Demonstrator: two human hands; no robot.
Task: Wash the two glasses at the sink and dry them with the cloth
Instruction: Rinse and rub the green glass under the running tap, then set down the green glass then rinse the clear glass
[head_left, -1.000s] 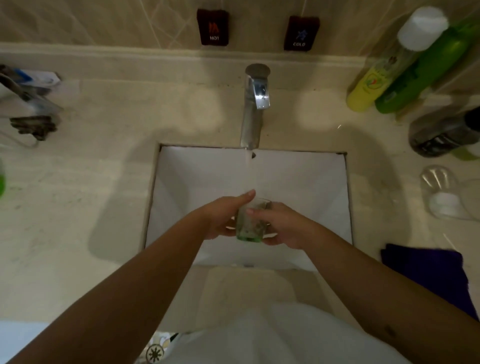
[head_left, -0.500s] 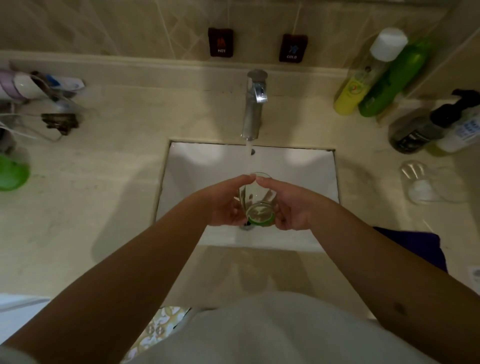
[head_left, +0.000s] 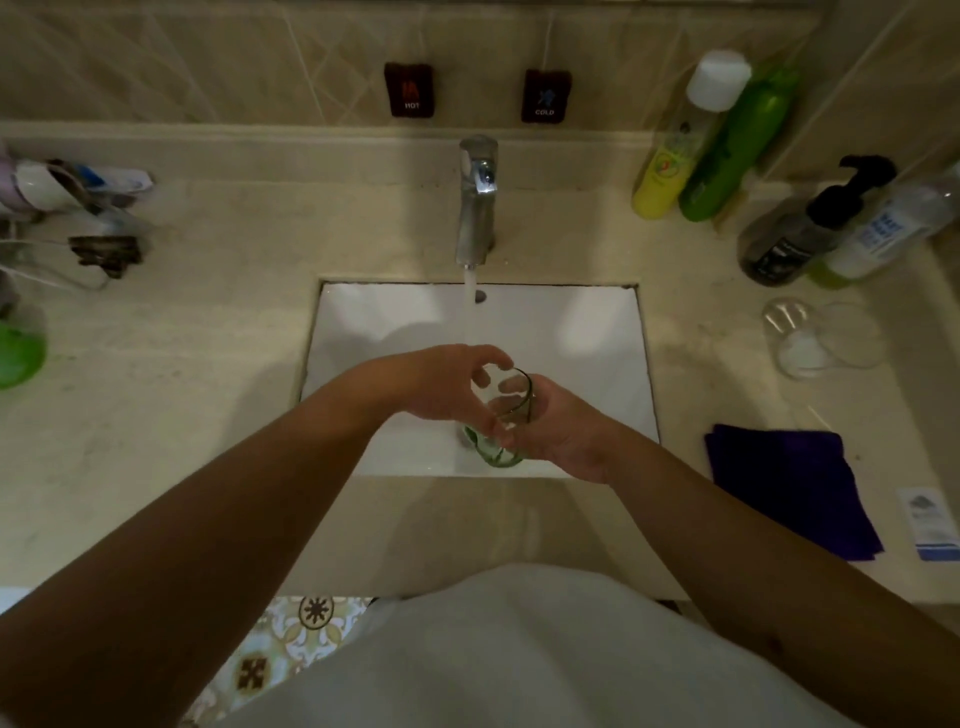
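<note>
Over the white sink (head_left: 582, 332) I hold a green-bottomed glass (head_left: 506, 421) under the stream from the tap (head_left: 477, 202). My right hand (head_left: 563, 431) grips the glass from the right and below. My left hand (head_left: 452, 387) reaches over its rim with curled fingers that go into and around the glass. A second, clear glass (head_left: 810, 338) lies on its side on the counter to the right. The dark purple cloth (head_left: 789, 488) lies flat on the counter at the right, nearer to me.
Yellow and green bottles (head_left: 701, 150) and pump bottles (head_left: 831, 228) stand at the back right. Toiletries (head_left: 72, 208) crowd the back left, with a green object (head_left: 18, 358) at the left edge. Hot and cold tags (head_left: 410, 91) hang on the tiled wall. A leaflet (head_left: 932, 525) lies right of the cloth.
The glass has tipped so its mouth faces up and right. My left hand has shifted from the glass's side to over its rim, fingers reaching inside. Water keeps running.
</note>
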